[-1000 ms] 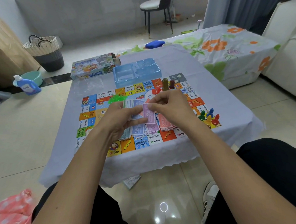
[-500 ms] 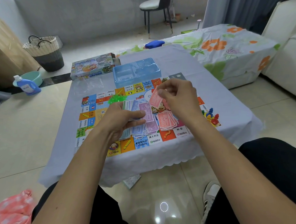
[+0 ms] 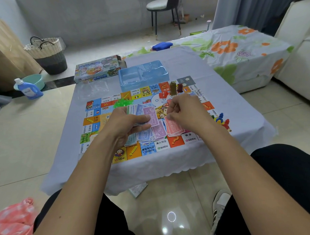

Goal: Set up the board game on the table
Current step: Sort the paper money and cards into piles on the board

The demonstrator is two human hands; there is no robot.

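1. Left hand over the near half of the game board, fingers curled round a fan of paper money, thumb flat on top of it.
2. Top bill in that fan purple, with green and blue bills peeking out behind it.
3. Right hand just beside the left one, above the red money pile, fingers bent and pinched close together.
4. Cannot tell for sure if a bill sits between those right fingertips; only a thin pale edge seen there.
5. Purple pile and blue pile flat on the board, next to the red pile, all near the front edge.
6. Game board spread out in the middle of the low table with a pale cloth over it.
7. Clear blue tray at the far edge of the board, partly on it.
8. Game box to the left of the tray, on the table's far corner.
9. Green plastic pieces on the board, just past the left hand.
10. Two tall pieces, one brownish and one dark red, upright on the far side of the board.
11. Little colored pawns in a bunch at the right edge of the board.
12. Small booklet on the floor under the table's front edge.
13. Woven basket and blue bottle on the floor far to the left.
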